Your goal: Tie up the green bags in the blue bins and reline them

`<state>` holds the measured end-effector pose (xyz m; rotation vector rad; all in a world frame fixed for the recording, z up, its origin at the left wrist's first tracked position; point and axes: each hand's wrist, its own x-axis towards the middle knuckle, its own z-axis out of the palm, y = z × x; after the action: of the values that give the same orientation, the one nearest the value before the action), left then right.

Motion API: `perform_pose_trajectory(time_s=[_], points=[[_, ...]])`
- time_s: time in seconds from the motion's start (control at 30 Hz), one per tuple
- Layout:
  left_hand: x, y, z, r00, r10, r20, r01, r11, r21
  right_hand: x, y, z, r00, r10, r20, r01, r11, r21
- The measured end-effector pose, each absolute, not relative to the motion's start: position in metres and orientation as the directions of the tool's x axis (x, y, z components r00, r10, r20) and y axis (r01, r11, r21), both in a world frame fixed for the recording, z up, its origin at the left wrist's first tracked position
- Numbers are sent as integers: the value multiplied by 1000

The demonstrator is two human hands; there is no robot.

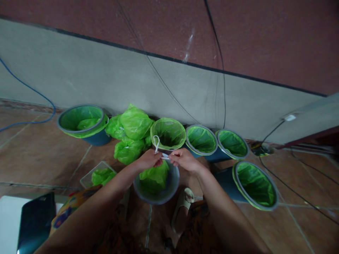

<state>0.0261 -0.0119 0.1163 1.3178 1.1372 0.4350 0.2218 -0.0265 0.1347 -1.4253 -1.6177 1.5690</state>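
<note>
My left hand (150,158) and my right hand (183,159) meet near the middle of the view, fingers pinched on a thin white strip (165,156). The strip runs between the two hands, and a loop of it stands up above the left fingers. Whether it is string or plastic I cannot tell. Just below my hands, a grey round tub (156,201) sits on the floor between my feet. A bright green plastic bag (155,179) bulges inside it; what the bag holds is hidden.
Several bins with green liners line the wall, including a left bin (98,135) and a tilted right bin (225,181). Stuffed green bags (136,121) are piled between bins. A clear container (86,180) holds green plastic. A black cable (286,188) crosses the floor at right.
</note>
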Motion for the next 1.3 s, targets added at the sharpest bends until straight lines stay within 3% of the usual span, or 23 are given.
perform_pose_trajectory(time_s=[0.17, 0.37, 0.53, 0.8, 0.97, 1.13, 1.2, 1.3], points=[[18, -7, 126, 588, 756, -288, 340, 92, 936, 220, -31, 136, -551, 736, -392, 339, -232, -912], [13, -13, 142, 727, 679, -102, 362, -252, 897, 206, -26, 129, -324, 898, -297, 256, -219, -942], [12, -19, 152, 798, 602, 32, 260, -392, 883, 189, -31, 125, -396, 847, -355, 82, -352, -932], [5, -21, 138, 767, 611, 194, 432, -716, 548, 193, -30, 109, -416, 829, -374, 55, -387, -920], [7, -27, 132, 756, 599, 264, 494, -787, 370, 195, -30, 107, -481, 798, -365, 30, -401, -916], [7, -26, 136, 704, 646, 295, 605, -763, 228, 192, -30, 107, -396, 866, -307, 62, -308, -949], [8, -24, 138, 651, 712, 263, 683, -700, 208, 192, -29, 109, -324, 905, -274, 160, -233, -959], [9, -21, 135, 581, 803, 137, 773, -596, 216, 195, -28, 113, -223, 956, -193, 486, -63, -871]])
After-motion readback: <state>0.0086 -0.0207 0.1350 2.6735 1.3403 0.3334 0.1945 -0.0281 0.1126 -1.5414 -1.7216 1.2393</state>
